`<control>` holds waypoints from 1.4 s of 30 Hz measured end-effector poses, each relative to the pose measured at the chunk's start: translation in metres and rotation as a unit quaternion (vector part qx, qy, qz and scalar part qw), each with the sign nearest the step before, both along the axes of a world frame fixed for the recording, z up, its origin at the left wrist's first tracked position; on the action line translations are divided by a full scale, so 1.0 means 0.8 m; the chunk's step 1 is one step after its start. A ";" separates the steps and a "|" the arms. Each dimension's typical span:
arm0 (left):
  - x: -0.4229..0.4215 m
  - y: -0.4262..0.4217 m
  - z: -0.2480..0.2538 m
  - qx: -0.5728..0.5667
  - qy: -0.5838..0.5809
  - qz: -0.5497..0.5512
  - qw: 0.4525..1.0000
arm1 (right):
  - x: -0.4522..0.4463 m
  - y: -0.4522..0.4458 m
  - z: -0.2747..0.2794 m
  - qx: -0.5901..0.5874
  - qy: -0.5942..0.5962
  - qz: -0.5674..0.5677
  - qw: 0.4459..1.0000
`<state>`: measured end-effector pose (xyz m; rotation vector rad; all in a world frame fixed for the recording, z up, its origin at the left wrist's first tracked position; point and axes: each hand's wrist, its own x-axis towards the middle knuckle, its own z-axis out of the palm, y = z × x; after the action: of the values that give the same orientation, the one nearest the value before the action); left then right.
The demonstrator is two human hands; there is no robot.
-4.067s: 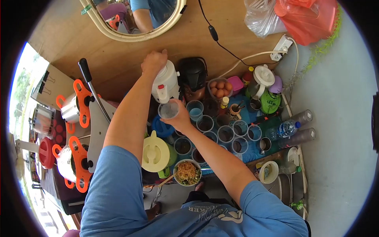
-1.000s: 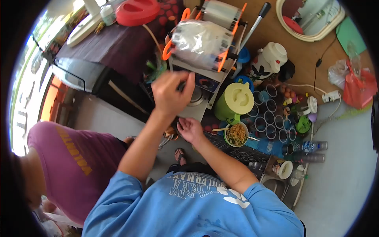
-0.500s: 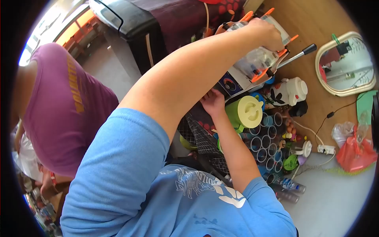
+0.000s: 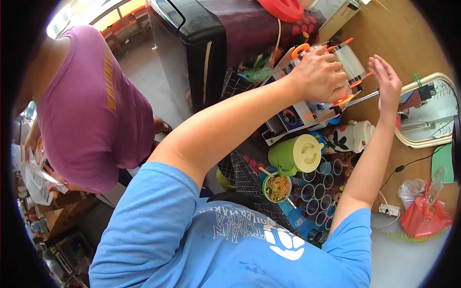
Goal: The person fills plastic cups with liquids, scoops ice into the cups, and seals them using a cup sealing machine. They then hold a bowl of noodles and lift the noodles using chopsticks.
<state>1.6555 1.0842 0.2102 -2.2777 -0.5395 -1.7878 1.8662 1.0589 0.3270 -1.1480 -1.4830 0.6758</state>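
My left hand [image 4: 321, 74] reaches over a tabletop machine [image 4: 300, 115] with orange knobs and a dial panel, its fingers curled over a roll of clear film [image 4: 314, 106]. A second, silvery film roll [image 4: 351, 65] sits just beyond it. My right hand [image 4: 387, 84] is raised to the right of the machine, fingers stretched out and holding nothing visible. A metal lever [image 4: 364, 98] runs from the machine towards my right hand, and its dark grip is hidden behind that hand. A green pitcher [image 4: 283, 154] with a pale lid stands below the machine.
Near my chest are a bowl of noodles [image 4: 277, 188] and several clear cups [image 4: 319, 192]. A flask [image 4: 348, 137], a framed mirror [image 4: 427, 127] and a red plastic bag [image 4: 425, 218] lie rightward. A person in a purple shirt [image 4: 91, 115] stands left, by a black appliance [image 4: 204, 33].
My right hand has risen from beside the pitcher to the lever's far end. My left hand stays on the machine, slightly lower. The view has shifted, and the noodle bowl now shows.
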 end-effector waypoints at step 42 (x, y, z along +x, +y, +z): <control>0.040 0.038 0.075 -0.329 0.205 -0.011 0.922 | -0.021 -0.048 -0.045 0.253 0.141 -0.275 0.917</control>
<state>1.6876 1.1143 0.2700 -2.9815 -1.1635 -1.1704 1.8495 1.0203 0.2906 -0.9433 -0.9373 0.0478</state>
